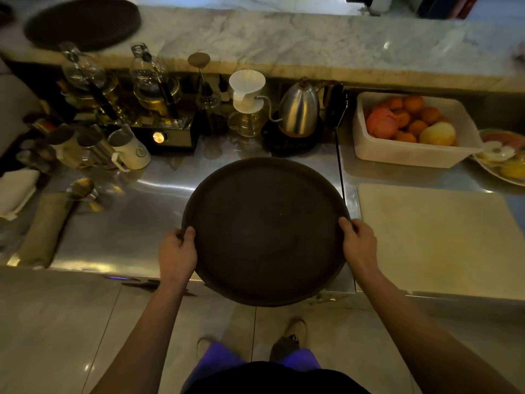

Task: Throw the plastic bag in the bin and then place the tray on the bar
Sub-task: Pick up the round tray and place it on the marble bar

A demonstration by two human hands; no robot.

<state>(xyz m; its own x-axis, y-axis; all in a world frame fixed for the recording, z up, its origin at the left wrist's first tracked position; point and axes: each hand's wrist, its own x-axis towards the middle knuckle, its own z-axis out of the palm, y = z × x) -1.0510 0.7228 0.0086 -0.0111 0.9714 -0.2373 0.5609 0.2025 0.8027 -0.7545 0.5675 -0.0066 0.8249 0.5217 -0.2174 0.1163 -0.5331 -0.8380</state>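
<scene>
tray (265, 231): round, dark, empty, held over steel counter's (127, 231) front edge | left hand (176, 253), right hand (359, 245): each clamped on opposite rim | handling: looks stiff, light, matte; rim grip suits | marble bar (284, 44) beyond | plastic bag, bin: unseen

A: Light lvl?
B: Dim, warm yellow cast. Steel surface (119, 231) shows soft glare streaks near left & by the kettle (298, 109).
A: Blur?
B: Far-left dark tray (82, 22) smeared, jugs (130, 146) at left soft. Centre sharp enough.
A: Distortion?
B: Wide-angle; marble bar (312, 44) edge bows at the sides.
</scene>
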